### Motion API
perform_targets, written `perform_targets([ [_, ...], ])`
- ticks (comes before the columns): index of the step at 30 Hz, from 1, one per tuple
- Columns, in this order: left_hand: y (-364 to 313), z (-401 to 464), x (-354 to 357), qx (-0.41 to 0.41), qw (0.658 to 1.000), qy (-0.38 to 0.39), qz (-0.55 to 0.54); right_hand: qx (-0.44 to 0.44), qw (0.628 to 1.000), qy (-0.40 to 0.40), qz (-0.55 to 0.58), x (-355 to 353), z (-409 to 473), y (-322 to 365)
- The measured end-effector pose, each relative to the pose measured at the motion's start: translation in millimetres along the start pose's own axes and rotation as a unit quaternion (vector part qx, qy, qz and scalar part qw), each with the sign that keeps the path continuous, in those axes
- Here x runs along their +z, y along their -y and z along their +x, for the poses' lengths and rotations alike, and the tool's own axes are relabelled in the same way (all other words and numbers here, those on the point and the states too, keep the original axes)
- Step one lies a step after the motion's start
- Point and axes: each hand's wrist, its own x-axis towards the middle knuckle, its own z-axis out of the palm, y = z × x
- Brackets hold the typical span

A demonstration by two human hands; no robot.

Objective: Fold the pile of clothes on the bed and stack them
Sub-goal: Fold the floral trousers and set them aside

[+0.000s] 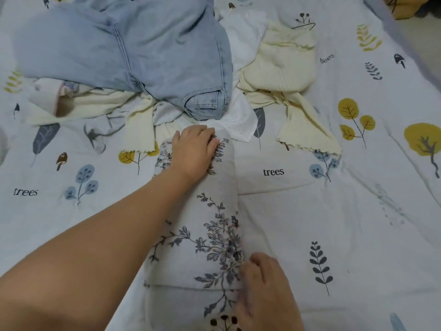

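Right hand [265, 290] nearest, fingers curled at right edge of floral garment [202, 237]; grip unclear. Garment folded to long strip on bed [358, 223], not finished. Left hand [194, 151] flat on far end, fingers straight, pressing. Beyond: pile unfolded, jeans [119, 53], cream knit top [279, 58]. No stack visible.

Folded garment [198, 235] before clothes pile [148, 68], on bed [358, 211].
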Motion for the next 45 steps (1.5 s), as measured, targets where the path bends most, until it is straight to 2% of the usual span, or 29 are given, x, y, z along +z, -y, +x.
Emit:
perform_targets([
  [5, -16.4, 18.5, 5.7, -0.037, 0.999, 0.013, 0.021, -0.069, 0.996, 0.039, -0.048, 2.3, 2.2, -3.2],
  [10, -21.5, 23.5, 8.0, -0.035, 0.999, -0.020, -0.011, -0.101, 0.989, -0.013, -0.103, 1.1, 6.5, -10.1],
  [16, -15.0, 22.9, 8.4, -0.060, 0.996, -0.058, -0.019, -0.124, 0.989, -0.061, -0.045, 2.2, -2.2, 2.7],
  [20, -23.3, 12.0, 7.2, -0.029, 0.997, -0.029, 0.062, -0.095, 0.993, -0.018, -0.067, -6.9, -3.1, -0.6],
  [22, -25.3, -3.9, -0.2, -0.017, 0.996, -0.038, 0.083, -0.076, 0.995, -0.053, -0.036, -14.9, 1.4, 0.4],
  [25, -21.5, -52.0, -5.3, 0.031, 0.993, -0.059, 0.096, 0.018, 0.995, -0.096, -0.029, -24.9, 30.4, 22.3],
  [27, -8.1, -85.7, -1.6, 0.047, 0.990, -0.007, 0.132, 0.051, 0.994, -0.055, -0.074, -18.0, 51.1, 38.5],
  [30, 23.3, -107.5, 13.0, -0.020, 0.990, 0.074, 0.119, 0.058, 0.989, 0.070, -0.114, 7.1, 62.5, 41.8],
  [33, 36.2, -104.8, 31.6, -0.045, 0.994, 0.078, 0.068, 0.068, 0.987, 0.118, -0.082, 26.9, 59.4, 28.4],
  [37, 35.3, -99.6, 35.9, -0.038, 0.993, 0.099, 0.048, 0.061, 0.990, 0.126, -0.019, 39.3, 55.5, 18.3],
  [40, 34.5, -105.4, 19.5, -0.023, 0.997, 0.055, 0.048, 0.031, 0.989, 0.145, 0.009, 35.2, 55.2, 5.2],
  [41, 33.2, -110.3, 12.6, -0.037, 0.998, 0.018, 0.037, 0.030, 0.988, 0.149, 0.018, 31.3, 55.3, -1.1],
  [43, 33.7, -124.1, -1.7, -0.135, 0.988, -0.068, -0.021, 0.077, 0.986, 0.128, 0.068, 20.7, 57.5, -6.0],
  [45, 37.7, -138.4, -12.6, -0.279, 0.951, -0.069, -0.109, 0.156, 0.973, 0.084, 0.147, 12.0, 62.2, -3.9],
])
